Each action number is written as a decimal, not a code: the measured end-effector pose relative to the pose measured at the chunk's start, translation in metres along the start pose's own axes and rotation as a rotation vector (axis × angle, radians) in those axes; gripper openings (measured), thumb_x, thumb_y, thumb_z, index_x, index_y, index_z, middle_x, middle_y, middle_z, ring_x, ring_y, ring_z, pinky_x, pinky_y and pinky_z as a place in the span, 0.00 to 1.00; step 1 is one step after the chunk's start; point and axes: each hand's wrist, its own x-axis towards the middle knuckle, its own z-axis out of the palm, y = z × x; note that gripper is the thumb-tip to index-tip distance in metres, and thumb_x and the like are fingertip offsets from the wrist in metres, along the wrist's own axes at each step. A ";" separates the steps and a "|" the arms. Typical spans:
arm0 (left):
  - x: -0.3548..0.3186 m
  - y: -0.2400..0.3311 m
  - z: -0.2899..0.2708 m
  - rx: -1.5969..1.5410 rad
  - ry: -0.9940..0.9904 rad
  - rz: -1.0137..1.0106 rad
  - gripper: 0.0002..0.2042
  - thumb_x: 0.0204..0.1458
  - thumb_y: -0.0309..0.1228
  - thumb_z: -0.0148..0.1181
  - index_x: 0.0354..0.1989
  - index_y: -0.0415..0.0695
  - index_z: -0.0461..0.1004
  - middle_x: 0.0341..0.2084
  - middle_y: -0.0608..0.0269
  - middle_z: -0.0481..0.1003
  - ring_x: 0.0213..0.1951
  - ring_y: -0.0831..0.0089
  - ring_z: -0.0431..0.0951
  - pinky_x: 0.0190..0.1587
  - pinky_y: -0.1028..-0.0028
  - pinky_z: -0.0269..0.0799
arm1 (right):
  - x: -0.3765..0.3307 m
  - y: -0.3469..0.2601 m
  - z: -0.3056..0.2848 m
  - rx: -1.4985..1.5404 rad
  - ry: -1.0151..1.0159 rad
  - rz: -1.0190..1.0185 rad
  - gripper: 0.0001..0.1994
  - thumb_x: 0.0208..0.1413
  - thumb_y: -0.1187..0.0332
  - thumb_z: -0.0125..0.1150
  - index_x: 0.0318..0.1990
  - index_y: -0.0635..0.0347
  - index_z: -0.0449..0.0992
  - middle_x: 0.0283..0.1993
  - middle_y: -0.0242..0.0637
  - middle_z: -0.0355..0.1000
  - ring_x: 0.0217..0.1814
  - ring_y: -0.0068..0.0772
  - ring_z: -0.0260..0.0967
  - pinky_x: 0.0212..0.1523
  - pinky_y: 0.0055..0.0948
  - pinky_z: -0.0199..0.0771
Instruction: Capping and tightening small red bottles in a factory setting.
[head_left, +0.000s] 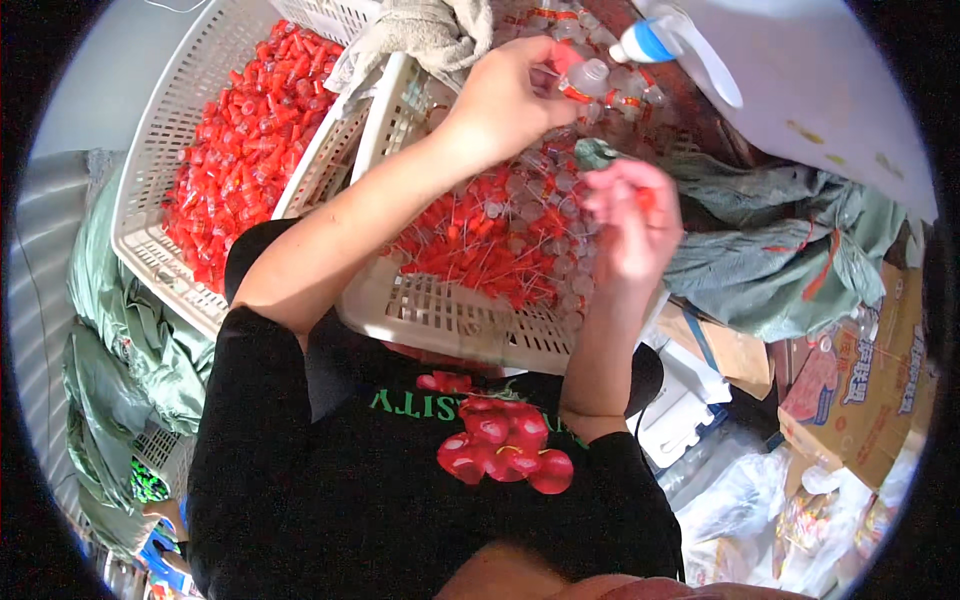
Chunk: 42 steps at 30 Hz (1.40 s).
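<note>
Green sacking lies right of the crate. Over its far part, I see the left hand pinching a bottle; the right hand's blurred grip I can't tell. Work seems midway: many red parts remain inside.

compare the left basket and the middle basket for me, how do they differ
Contents: the left basket holds a heap of red pieces, while the middle basket mixes thin-stemmed red pieces with small clear pieces.

Position: the middle basket lies under the left hand and right hand; the left basket has neither hand over it.

Both are pale with slotted walls.
</note>
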 end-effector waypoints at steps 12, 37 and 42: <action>0.002 0.015 -0.002 -0.068 0.084 -0.008 0.17 0.38 0.18 0.61 0.39 0.36 0.66 0.32 0.63 0.72 0.35 0.79 0.72 0.38 0.79 0.70 | 0.074 -0.046 0.034 0.313 0.275 -0.489 0.09 0.50 0.67 0.52 0.32 0.65 0.67 0.23 0.38 0.66 0.19 0.20 0.55 0.17 0.15 0.51; 0.001 0.020 -0.007 0.446 0.164 0.602 0.14 0.39 0.17 0.55 0.37 0.36 0.64 0.30 0.61 0.68 0.35 0.77 0.67 0.38 0.80 0.64 | 0.080 -0.044 0.045 0.389 0.317 -0.390 0.08 0.46 0.69 0.45 0.19 0.60 0.60 0.17 0.36 0.55 0.15 0.22 0.46 0.15 0.19 0.45; 0.006 0.017 -0.006 0.039 0.034 0.434 0.14 0.40 0.17 0.55 0.37 0.37 0.64 0.30 0.60 0.68 0.35 0.77 0.67 0.38 0.79 0.64 | 0.078 -0.042 0.046 0.408 0.305 -0.388 0.08 0.46 0.69 0.45 0.19 0.60 0.59 0.17 0.36 0.54 0.15 0.22 0.46 0.15 0.20 0.45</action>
